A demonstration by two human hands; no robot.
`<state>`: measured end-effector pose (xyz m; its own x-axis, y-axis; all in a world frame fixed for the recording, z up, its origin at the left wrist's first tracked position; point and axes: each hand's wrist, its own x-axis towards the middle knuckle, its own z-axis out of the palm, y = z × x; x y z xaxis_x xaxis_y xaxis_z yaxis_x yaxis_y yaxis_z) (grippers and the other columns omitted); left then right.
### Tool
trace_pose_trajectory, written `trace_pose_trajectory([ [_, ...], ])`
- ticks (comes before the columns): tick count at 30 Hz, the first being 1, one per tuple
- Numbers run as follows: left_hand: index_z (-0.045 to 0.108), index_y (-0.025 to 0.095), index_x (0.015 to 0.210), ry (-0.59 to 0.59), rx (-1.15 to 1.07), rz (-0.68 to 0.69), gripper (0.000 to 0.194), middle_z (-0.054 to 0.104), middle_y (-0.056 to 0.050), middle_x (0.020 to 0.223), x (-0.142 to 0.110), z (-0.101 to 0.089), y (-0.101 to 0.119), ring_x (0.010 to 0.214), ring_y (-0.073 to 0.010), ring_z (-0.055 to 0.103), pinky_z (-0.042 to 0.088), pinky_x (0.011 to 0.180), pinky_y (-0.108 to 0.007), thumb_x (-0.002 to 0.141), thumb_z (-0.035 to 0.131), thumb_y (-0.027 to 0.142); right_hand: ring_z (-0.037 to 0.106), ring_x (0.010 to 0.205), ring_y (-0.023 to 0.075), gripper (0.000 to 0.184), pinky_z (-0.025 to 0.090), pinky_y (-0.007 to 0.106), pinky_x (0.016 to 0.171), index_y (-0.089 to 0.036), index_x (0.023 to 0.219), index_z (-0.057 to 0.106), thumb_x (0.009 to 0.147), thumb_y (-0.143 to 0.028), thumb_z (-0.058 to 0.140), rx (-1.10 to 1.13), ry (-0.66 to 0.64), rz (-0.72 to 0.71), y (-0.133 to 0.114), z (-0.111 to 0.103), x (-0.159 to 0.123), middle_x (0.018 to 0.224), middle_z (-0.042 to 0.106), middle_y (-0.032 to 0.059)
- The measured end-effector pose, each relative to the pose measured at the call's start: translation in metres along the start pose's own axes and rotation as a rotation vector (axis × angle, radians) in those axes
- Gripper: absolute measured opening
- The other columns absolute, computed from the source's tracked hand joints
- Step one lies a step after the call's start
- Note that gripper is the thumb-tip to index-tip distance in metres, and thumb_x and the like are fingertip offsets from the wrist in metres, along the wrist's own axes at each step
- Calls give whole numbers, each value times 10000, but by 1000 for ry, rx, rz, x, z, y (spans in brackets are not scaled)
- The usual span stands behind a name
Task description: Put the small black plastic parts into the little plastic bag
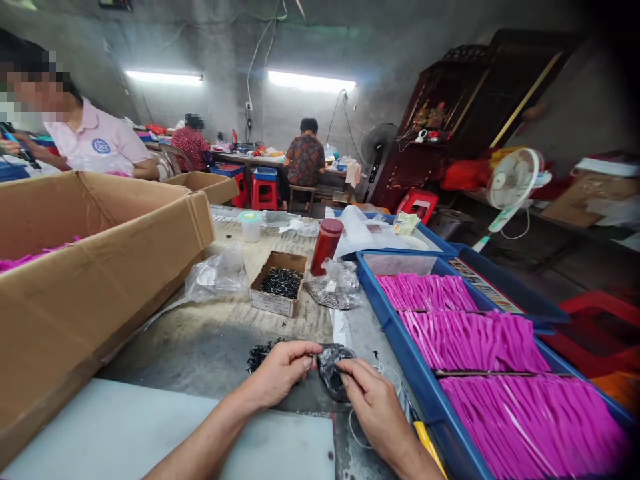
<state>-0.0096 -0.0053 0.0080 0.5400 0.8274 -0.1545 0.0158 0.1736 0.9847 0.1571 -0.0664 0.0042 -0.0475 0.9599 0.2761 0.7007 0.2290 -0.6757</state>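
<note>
Grey walls (225, 40) and two lit tubes (313, 81) sit at the top of my feed, with co-workers bent over their places beyond. Down to the worn desk (200, 340), and here's the action, near its front edge: a crinkled, glossy black bundle (330, 373) between the two hands, just right of a loose heap of small black pieces (257, 357).

On the right hand (373, 390), I see thumb and fingers drawn together, apparently pinching the bundle's edge beside a dark hollow. Over at the left hand (285, 367), index and thumb tips come close together at the bundle's left side; from my end I can't tell whether anything is caught between them.

Looks like thin plastic to me, so I'd judge it light, soft and floppy, a bit slick, easily torn if tugged. Best hold, I reckon: a fold of the rim, steadied from the opposite side.

Around it, a cardboard box (274, 305) of black bits stands farther back, a clear bag (335, 287) slumps beside a red cylinder (326, 247), and magenta strips (465, 340) fill a blue crate (407, 373) on the right.
</note>
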Motion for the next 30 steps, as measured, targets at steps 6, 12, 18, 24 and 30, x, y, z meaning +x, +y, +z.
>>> trace_pose_trajectory([
  [6, 633, 108, 735, 28, -155, -34, 288, 581, 0, 602, 2, 0, -4, 525, -78, 466, 333, 520, -180, 512, 696, 279, 577, 742, 166, 226, 455, 251, 652, -195, 825, 594, 770, -153, 378, 16, 5, 8, -1, 1, 0, 761, 612, 52],
  [12, 666, 115, 700, 56, -63, -36, 203, 580, 15, 546, 0, -5, -7, 485, -71, 430, 312, 479, -177, 563, 658, 264, 577, 763, 163, 225, 451, 236, 662, -192, 862, 598, 774, -144, 396, 60, -10, 4, -2, 5, 0, 795, 619, 49],
  [18, 656, 135, 768, -4, -190, -10, 248, 626, -8, 688, 0, 1, -7, 623, -106, 514, 386, 623, -208, 558, 680, 265, 570, 794, 163, 215, 443, 243, 702, -191, 872, 599, 763, -147, 420, 141, -11, 49, -7, 6, 1, 829, 626, 42],
  [24, 626, 130, 810, -51, -280, 8, 279, 602, 7, 658, 0, 3, -12, 597, -87, 514, 389, 615, -195, 565, 690, 248, 562, 687, 149, 176, 439, 230, 621, -178, 868, 572, 755, -177, 437, 292, -43, 137, -9, 12, -1, 751, 612, 18],
  [30, 611, 119, 805, -50, -299, 22, 286, 591, 8, 638, -3, 6, -11, 589, -93, 518, 397, 617, -208, 561, 691, 245, 541, 694, 143, 146, 425, 224, 605, -169, 882, 534, 765, -200, 451, 495, -46, 191, -6, 21, -2, 745, 588, 18],
])
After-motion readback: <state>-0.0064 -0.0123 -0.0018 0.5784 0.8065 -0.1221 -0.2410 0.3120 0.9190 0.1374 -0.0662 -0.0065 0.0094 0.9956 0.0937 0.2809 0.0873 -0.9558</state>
